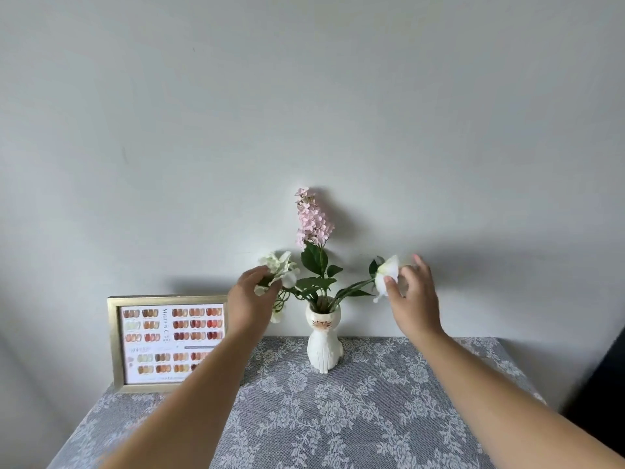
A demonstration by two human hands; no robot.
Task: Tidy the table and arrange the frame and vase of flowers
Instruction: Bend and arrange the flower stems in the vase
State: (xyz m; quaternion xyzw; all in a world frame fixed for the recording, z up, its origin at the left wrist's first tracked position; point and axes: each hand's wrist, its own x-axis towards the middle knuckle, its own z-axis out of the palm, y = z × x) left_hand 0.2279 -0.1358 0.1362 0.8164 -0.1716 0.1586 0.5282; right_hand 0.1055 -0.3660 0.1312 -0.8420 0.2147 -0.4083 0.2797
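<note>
At the back of the worktop (372,418), which is draped in a grey cloth with a white lace flower pattern, stands a small white ceramic vase shaped like a sitting cat (324,343), close to the pale wall. To its left, a gold-edged rectangular picture frame holding a chart of nail colours (145,343) stands upright at the rear left corner, partly hidden by the person's forearm.

Three stems rise from the vase: a tall pink flower spike (310,220) in the middle, a white blossom leaning left (282,267) and a white blossom leaning right (387,274). The left hand (252,299) has its grip curled around the left blossom, fingers closed on the petals. The right hand (414,299) cups the right blossom with fingers loosely bent and partly spread, thumb touching the petals; whether it truly pinches the flower I cannot tell, as it is blurred.

It looks like both side stems are being spread or fluffed at once. The worry is the vase: it is narrow, tall and top-heavy with long stems, and neither hand steadies it. An uneven tug outward could tip it towards the wall or onto the cloth, or draw a stem out altogether. The left forearm also passes just by the frame and could nudge it over.
</note>
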